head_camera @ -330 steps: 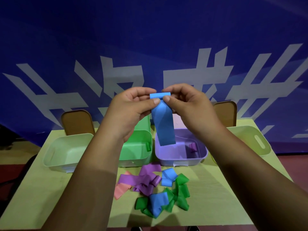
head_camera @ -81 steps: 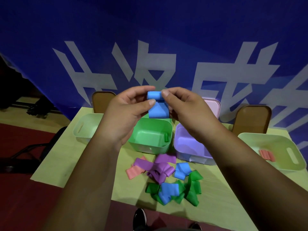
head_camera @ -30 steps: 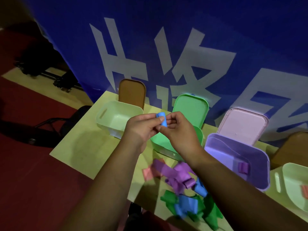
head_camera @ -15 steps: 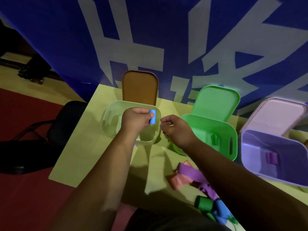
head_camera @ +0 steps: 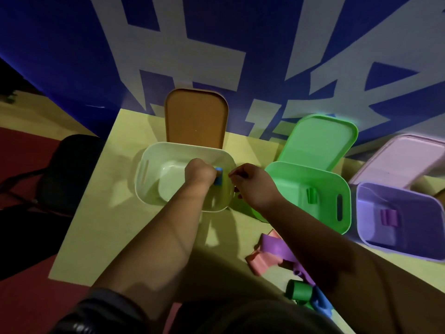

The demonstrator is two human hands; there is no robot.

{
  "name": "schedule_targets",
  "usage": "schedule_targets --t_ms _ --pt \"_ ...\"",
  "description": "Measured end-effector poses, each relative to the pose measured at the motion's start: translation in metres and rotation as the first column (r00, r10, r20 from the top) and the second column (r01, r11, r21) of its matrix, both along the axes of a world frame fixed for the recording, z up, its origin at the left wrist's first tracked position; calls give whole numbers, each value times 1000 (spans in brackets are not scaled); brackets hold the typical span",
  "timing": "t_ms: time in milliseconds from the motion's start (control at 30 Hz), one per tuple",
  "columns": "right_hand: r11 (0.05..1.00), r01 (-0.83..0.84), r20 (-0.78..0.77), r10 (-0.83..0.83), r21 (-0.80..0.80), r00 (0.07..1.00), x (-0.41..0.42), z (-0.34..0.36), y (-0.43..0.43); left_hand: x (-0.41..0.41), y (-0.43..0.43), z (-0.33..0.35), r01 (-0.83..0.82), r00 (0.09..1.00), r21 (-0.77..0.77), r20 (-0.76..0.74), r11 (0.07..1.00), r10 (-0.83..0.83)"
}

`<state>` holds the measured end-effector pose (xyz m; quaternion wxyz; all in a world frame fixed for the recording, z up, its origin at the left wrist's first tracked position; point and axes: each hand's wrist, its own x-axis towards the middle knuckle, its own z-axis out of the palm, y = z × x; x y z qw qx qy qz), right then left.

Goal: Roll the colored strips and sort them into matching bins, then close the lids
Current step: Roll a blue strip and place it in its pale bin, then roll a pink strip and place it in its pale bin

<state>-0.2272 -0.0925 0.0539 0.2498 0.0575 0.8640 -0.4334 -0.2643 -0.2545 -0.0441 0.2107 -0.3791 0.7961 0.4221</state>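
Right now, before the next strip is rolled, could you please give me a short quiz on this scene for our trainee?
1. True or false: the left hand holds a blue roll at the opening of the pale bin.
2. What lies inside the green bin? A: a green roll. B: a blue roll. C: nothing.
3. Fill in the gap: the lid standing upright behind the pale bin is ____ in colour.

Key: 1 true; 2 A; 3 brown.
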Motion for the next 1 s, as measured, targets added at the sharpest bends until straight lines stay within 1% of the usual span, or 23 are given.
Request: schedule_targets --t_ms 100,167,267,400,467,600,667,700,767,833,933,1000 --pt "1000 8 10 -8 -9 1000 -1 -1 0 -2 3 -5 -38 999 -25 -8 999 38" --pt "999 21 14 -20 -27 1000 -1 -1 1 -3 6 -10 -33 999 -31 -7 999 33" --pt "998 30 20 -29 -57 999 1 2 3 -3 10 -10 26 1000 -64 -11 998 -27" --pt "991 57 35 -54 -120 998 7 10 12 2 14 -2 103 995 -108 21 989 -101" --pt "983 86 47 -80 -164 996 12 15 19 9 12 9 118 993 -113 40 987 -114" --pt "954 151 70 -138 -258 988 27 25 35 24 6 28 145 989 -126 17 981 -144" --pt "941 157 77 -140 -299 987 38 29 44 32 3 29 71 997 -71 -18 995 -73" --pt "939 150 80 -131 -310 988 44 31 50 39 4 37 7 998 4 -66 1000 -6" --pt "937 124 77 -104 -326 992 57 35 62 57 9 57 -106 975 165 -179 981 135" --pt "935 106 75 -85 -339 993 71 37 76 83 27 91 -120 948 252 -259 960 187" --pt "932 113 92 -86 -344 992 91 34 99 117 60 120 -127 915 296 -333 947 227" --pt "939 106 91 -80 -327 993 104 29 114 138 82 127 -119 906 317 -352 941 234"
